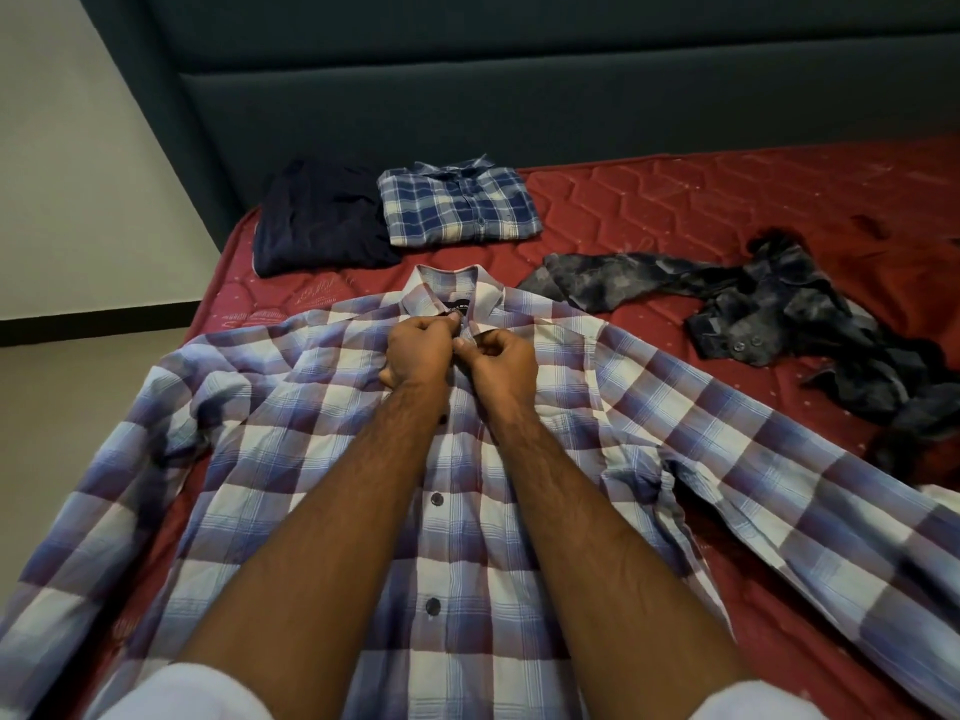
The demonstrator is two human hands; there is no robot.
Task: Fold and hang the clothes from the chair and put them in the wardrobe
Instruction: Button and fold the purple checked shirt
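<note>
A large checked shirt (467, 511) in blue, purple and white lies flat, front side up, on the red mattress (675, 200), with both sleeves spread out to the sides. The two hands are close together at the top of the shirt, just under the collar (452, 293). The left hand (418, 350) has its fingers curled and pinches the cloth of the front edge near the collar. The right hand (501, 358) also has curled fingers and pinches the other edge of the cloth beside it. Two dark buttons (435, 498) show lower on the front. Behind the shirt, near the dark headboard (519, 96), a folded blue checked shirt (457, 205) lies just beside a folded dark navy garment (322, 220). To the right, a grey patterned garment (753, 309) lies crumpled and unfolded on the mattress
</note>
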